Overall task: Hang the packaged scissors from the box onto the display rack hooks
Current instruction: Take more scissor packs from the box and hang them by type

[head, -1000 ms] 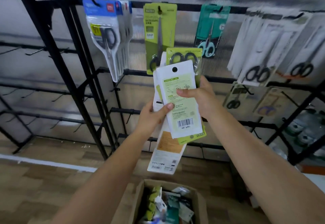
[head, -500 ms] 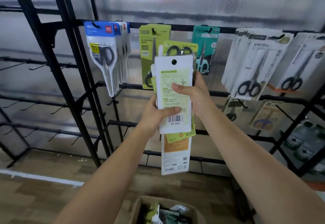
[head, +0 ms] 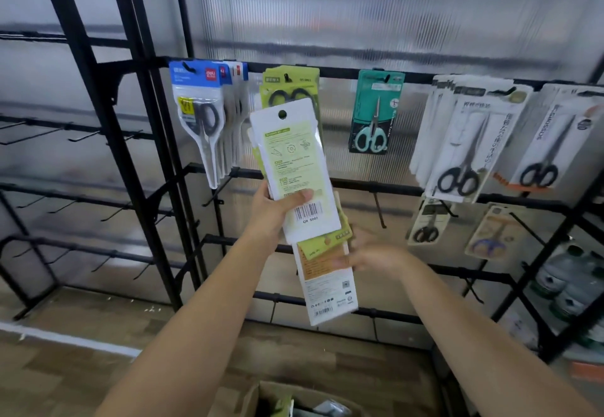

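The black metal display rack (head: 108,142) fills the view, and everything else sits against it. On its far left bars, bare black hooks (head: 81,137) stick out. Further right, on the rack's top bar, hangs a row of blue-topped clear scissor packs (head: 199,115), then a lime-green scissor pack (head: 295,88) on its own hook.

In front of that green pack, the left hand (head: 277,210) holds up a fanned stack of white-backed scissor packages (head: 299,171), their printed backs facing the camera. Its thumb presses across the front card just above the barcode, and its fingers are curled behind the stack, clamped on it. The front card's round hang hole sits just below the green pack's hook. A longer white package with an orange panel (head: 327,286) hangs lowest in the stack.

The right hand (head: 369,256) is blurred at the lower edge of the stack; its fingers seem stretched out and touching the orange-panel package, though I cannot tell whether they grip it.

Right of the stack, on the top bar, hang a teal card with pale-handled scissors (head: 376,112) and white cards with black-handled scissors (head: 470,142). Below the rack, at the bottom edge of the view, sits the open brown cardboard box (head: 261,397).
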Motion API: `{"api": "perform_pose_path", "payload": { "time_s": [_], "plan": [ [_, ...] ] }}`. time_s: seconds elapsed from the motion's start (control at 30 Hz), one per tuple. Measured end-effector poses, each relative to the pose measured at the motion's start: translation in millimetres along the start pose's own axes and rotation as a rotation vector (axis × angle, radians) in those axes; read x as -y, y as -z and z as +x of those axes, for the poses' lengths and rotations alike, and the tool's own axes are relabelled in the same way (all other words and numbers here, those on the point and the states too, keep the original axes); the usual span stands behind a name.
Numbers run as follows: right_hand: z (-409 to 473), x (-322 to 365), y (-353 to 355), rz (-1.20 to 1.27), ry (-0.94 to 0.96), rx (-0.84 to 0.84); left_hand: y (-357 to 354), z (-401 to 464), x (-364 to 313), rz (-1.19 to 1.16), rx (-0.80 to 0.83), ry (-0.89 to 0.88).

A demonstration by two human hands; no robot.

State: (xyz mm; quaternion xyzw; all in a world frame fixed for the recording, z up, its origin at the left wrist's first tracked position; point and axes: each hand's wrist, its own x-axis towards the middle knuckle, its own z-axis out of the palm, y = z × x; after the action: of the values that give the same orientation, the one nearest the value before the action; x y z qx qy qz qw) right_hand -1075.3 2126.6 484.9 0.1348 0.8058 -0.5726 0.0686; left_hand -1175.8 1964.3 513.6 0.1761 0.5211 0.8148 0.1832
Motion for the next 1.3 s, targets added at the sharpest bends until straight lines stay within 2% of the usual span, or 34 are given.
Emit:
{"api": "perform_pose_path", "payload": {
  "time_s": [0.1, 0.27, 0.4, 0.53, 0.63, 0.73, 0.87, 0.93, 1.03, 1.13, 1.2, 1.3],
  "plan": [
    [4.0, -28.0, -1.2, -0.042, -0.094, 0.055, 1.4, 2.1, -4.6, -0.102, -0.074, -0.008],
    [4.6, -45.9, 5.3, 0.018, -0.059, -0.119, 5.8, 1.8, -11.1, -0.088, -0.171, -0.010],
    [-3.1, -58.1, 17.2, -0.016, -0.074, -0.167, 13.6, -0.1, -21.4, -0.131, -0.204, -0.053],
    [-10.4, -66.9, 26.4, 0.078, -0.070, -0.274, 26.5, -2.2, -28.9, -0.081, -0.235, -0.076],
    [-13.5, -56.8, 24.6, 0.224, 0.023, -0.389, 32.8, -3.9, -25.3, -0.035, -0.270, -0.079],
    [-15.0, -35.5, 18.2, 0.325, 0.191, -0.505, 33.1, -7.8, -15.3, -0.002, -0.299, -0.047],
    [-14.8, 0.1, -1.3, 0.268, 0.459, -0.555, 20.4, -15.5, 7.1, 0.021, -0.295, -0.019],
    [-13.3, 14.8, -14.7, 0.143, 0.560, -0.533, 9.9, -20.2, 19.1, 0.038, -0.277, -0.015],
    [-9.0, 25.9, -26.1, 0.023, 0.476, -0.360, -3.2, -23.3, 31.5, -0.003, -0.236, -0.021],
    [-10.9, 29.7, -26.9, 0.018, 0.460, -0.207, -7.8, -23.5, 32.9, -0.006, -0.240, -0.009],
    [-15.2, 34.5, -23.2, -0.014, 0.520, -0.220, -6.7, -23.6, 31.6, 0.019, -0.234, -0.003],
    [-11.1, 35.6, -15.3, -0.195, 0.554, -0.318, -6.7, -24.0, 29.0, 0.050, -0.224, 0.027]
  ]
}}
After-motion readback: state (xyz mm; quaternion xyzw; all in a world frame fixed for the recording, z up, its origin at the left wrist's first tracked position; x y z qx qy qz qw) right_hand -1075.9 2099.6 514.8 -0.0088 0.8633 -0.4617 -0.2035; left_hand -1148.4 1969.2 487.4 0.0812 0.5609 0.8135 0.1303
